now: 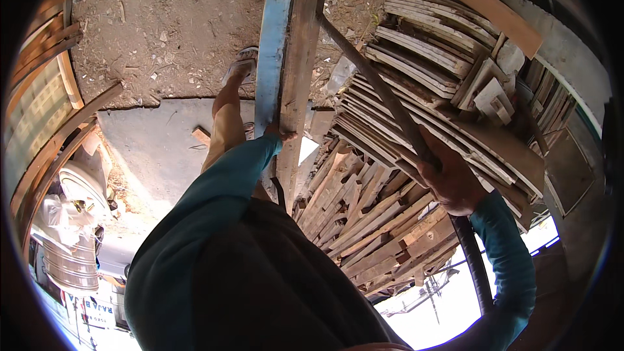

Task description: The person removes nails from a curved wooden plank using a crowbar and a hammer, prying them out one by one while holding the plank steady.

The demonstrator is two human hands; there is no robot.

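My right hand (452, 179) is closed around a long dark bar (383, 88). The bar slants up and left until its far end meets a long wooden beam (302, 58); below my fist a black length of it runs down beside my sleeve. Along the beam's left side is a pale blue painted face (276, 32). My left hand (281, 134) grasps the beam at about mid-length, its fingers small and partly hidden by the teal sleeve.
Stacked boards (416, 110) and a heap of offcut timber (377, 221) fill the right side. My sandalled foot (240, 68) stands on dirt ground left of the beam. A grey sheet (156, 149) lies behind it. Planks (65, 133) and a ribbed container (71, 260) stand left.
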